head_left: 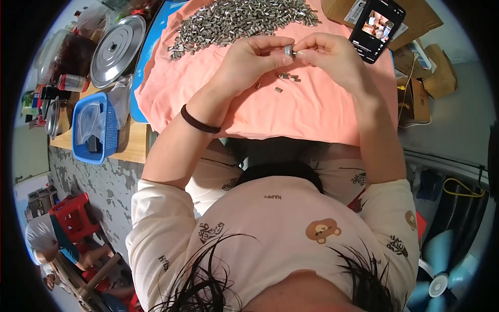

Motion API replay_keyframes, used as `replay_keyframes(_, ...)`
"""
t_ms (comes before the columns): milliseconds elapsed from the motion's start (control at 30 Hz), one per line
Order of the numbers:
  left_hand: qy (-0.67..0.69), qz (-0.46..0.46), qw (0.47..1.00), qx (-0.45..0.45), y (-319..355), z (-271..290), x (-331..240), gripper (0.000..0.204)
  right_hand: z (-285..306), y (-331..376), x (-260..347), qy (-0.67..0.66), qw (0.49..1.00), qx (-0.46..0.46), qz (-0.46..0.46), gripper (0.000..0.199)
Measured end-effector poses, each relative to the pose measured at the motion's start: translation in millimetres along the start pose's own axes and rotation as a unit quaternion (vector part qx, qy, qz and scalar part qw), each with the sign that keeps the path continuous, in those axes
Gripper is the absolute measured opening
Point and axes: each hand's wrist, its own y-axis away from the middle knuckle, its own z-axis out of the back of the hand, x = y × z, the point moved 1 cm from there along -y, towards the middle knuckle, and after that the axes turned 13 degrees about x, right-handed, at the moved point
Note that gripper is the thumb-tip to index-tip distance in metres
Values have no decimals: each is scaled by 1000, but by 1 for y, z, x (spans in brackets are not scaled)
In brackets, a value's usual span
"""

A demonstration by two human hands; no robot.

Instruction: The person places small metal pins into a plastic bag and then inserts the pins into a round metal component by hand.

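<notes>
Over the cloth, my two hands meet fingertip to fingertip. Thumb and fingers of my left hand (249,58) pinch a small round metal piece (289,50) that looks like a short ring or cap. My right hand (332,57) is closed in a pinch against its right side, where a tiny dark part shows; what these fingers hold is too small to make out. Just below lie several loose metal cylinders (278,90). Beyond my hands spreads a large heap of similar short silvery cylinders (234,23).
A salmon-coloured cloth (182,104) covers the table. At the far right a phone (378,28) leans on a cardboard box (421,18). To the left are a round metal lid (118,51) and a blue basket (110,125). Another person (44,239) sits lower left; a fan (438,283) stands lower right.
</notes>
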Motion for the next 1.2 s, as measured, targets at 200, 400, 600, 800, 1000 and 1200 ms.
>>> replay_keyframes(200, -31, 7, 999, 15, 0, 1, 5, 29, 8, -3, 1, -23, 994, 79, -70, 11)
replay_keyframes(400, -85, 17, 995, 57, 1, -9, 1, 29, 15, -39, -12, 249, 968, -24, -11, 19)
replay_keyframes(600, -91, -3, 994, 63, 0, -3, 5, 29, 4, -65, -19, 416, 906, -80, -5, 21)
replay_keyframes(800, -101, 4, 993, 65, 0, 2, 4, 30, 7, -67, -14, 489, 871, -35, 8, 15)
replay_keyframes(1000, 26, -9, 998, 54, 2, 3, -1, 31, 7, -35, -9, 368, 926, -68, -49, 11)
replay_keyframes(1200, 92, -41, 995, -1, 0, 6, 0, 29, -7, -6, 6, -63, 996, 22, 59, 18)
